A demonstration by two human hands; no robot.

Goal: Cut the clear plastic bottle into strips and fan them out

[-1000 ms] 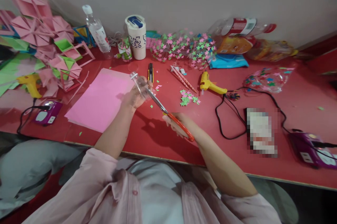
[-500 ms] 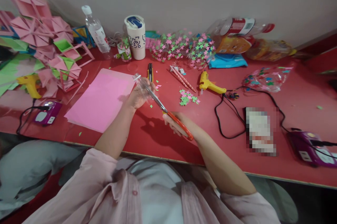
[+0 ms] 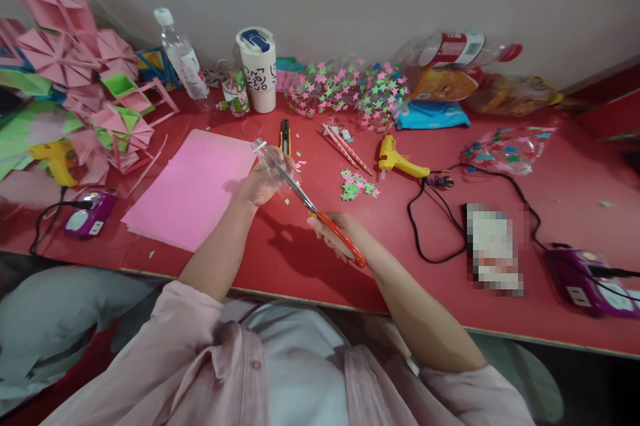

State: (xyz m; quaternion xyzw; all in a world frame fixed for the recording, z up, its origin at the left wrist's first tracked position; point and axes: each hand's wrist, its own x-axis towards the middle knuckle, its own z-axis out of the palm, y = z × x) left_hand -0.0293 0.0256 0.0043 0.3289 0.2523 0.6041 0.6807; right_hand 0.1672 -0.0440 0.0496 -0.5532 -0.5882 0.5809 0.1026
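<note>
Bottle piece: small clear plastic bottle (image 3: 267, 161), held tilted above the surface (image 3: 280, 259), neck pointing up and away, just right of the pink sheet (image 3: 193, 187).
Left hand: left hand (image 3: 260, 185) wraps the bottle body from below; grip pinching the plastic.
Right hand: right hand (image 3: 334, 234) grips the orange-handled scissors (image 3: 320, 214); fingers in the loops, blades nearly pressed together, tips at the bottle wall.
Doing it well: judgement only. Short snips, turn the bottle rather than the blades, keep the left fingers clear of the tips, since thin plastic may slip or split.
Right of pink sheet: one utility knife (image 3: 285, 137), one loose pile of paper stars (image 3: 357, 186).
Glue guns: two, one well right of the sheet (image 3: 397, 161), one left (image 3: 55, 158).
Beyond the sheet: one white tumbler (image 3: 258, 69), one water bottle (image 3: 183, 56).
</note>
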